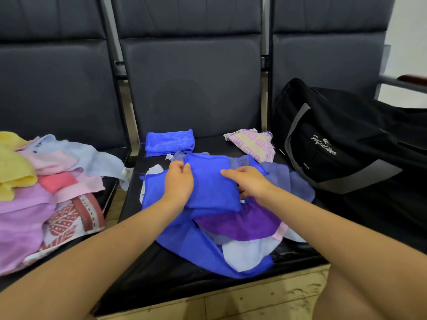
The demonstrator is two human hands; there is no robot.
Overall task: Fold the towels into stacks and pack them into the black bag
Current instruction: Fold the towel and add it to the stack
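Both hands (215,181) grip blue towel (210,183) (black bag (346,144) beside).

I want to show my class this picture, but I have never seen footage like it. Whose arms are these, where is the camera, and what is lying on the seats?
There is no machine here. A person wears a camera on the head, looking down, so both bare arms reach in from below. The left hand and right hand hold a folded blue towel, fingers curled at its edges, above a loose pile of blue and purple towels on the middle seat. Behind it lies another folded blue towel and a patterned cloth. On the left seat sits a heap of pastel towels. The black bag waits on the right seat.
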